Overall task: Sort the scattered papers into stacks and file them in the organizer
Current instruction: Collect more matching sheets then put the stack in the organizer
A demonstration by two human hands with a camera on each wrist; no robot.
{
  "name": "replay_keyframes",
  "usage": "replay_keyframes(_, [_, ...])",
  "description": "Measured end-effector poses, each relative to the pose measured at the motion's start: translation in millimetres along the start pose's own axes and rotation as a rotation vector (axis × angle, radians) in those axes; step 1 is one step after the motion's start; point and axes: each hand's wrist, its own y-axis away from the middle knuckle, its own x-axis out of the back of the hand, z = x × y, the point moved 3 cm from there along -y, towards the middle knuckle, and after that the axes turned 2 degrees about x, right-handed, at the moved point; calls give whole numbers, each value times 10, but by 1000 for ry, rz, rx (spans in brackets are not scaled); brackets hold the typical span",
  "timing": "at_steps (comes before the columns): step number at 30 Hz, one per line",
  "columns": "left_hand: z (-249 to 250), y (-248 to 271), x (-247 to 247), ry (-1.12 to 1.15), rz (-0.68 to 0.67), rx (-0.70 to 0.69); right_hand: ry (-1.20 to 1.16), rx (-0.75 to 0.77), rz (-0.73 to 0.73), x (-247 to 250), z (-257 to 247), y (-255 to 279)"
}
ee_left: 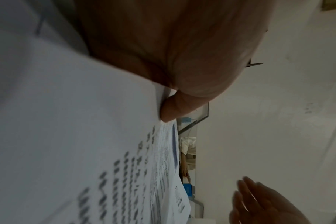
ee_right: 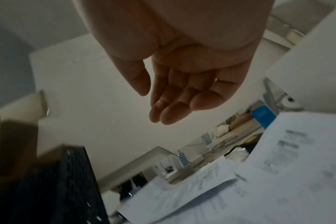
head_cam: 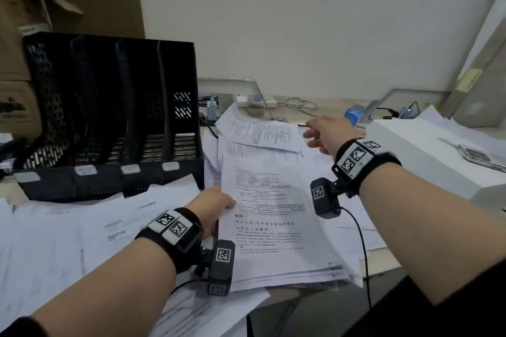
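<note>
A thick stack of printed papers [head_cam: 273, 224] lies tilted over the desk's middle, and my left hand [head_cam: 216, 205] grips its left edge, thumb on top; the left wrist view shows the thumb [ee_left: 169, 110] pinching the sheets [ee_left: 86, 136]. My right hand [head_cam: 320, 134] hovers open, fingers relaxed, beyond the stack beside a loose printed sheet [head_cam: 260, 131] that lies askew at the back; it holds nothing [ee_right: 173, 106]. The black mesh organizer [head_cam: 109, 123] with several slots stands at the left. More loose sheets [head_cam: 82, 232] cover the desk in front of it.
A white box [head_cam: 438, 156] sits at the right with something flat on top. Cardboard boxes [head_cam: 24, 35] stand behind the organizer. Cables, a power strip [head_cam: 257, 101] and a blue box [head_cam: 353, 113] line the wall. The desk's front edge [head_cam: 383, 273] runs below the stack.
</note>
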Motion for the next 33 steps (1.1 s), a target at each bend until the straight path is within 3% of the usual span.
replay_keyframes(2, [4, 16, -26, 31, -24, -17, 347, 97, -33, -93, -24, -145])
replay_keyframes(5, [21, 64, -58, 13, -41, -52, 1106, 230, -168, -279, 38, -339])
replay_keyframes(7, [2, 16, -52, 9, -51, -50, 1410, 272, -257, -465, 167, -508])
replay_keyframes(15, [-52, -111, 4, -4, -88, 8, 1756, 248, -520, -975, 891, -1287])
replay_keyframes(18, [-44, -122, 11, -8, -100, 12, 1740, 154, -576, -1031, 1504, -2015])
replay_keyframes(20, [-35, -117, 8, -13, -98, 18, 1649, 81, -541, -1021, 1568, -2029])
replay_keyframes(23, [-13, -99, -9, -13, -87, 26, 1489, 139, -393, -963, 859, -1231])
replay_keyframes(27, [5, -66, -26, -16, -64, 29, 1197, 166, -196, -740, 500, -956])
replay_keyframes(33, [68, 103, -86, -17, -27, 30, 437, 174, 49, -244, 160, -468])
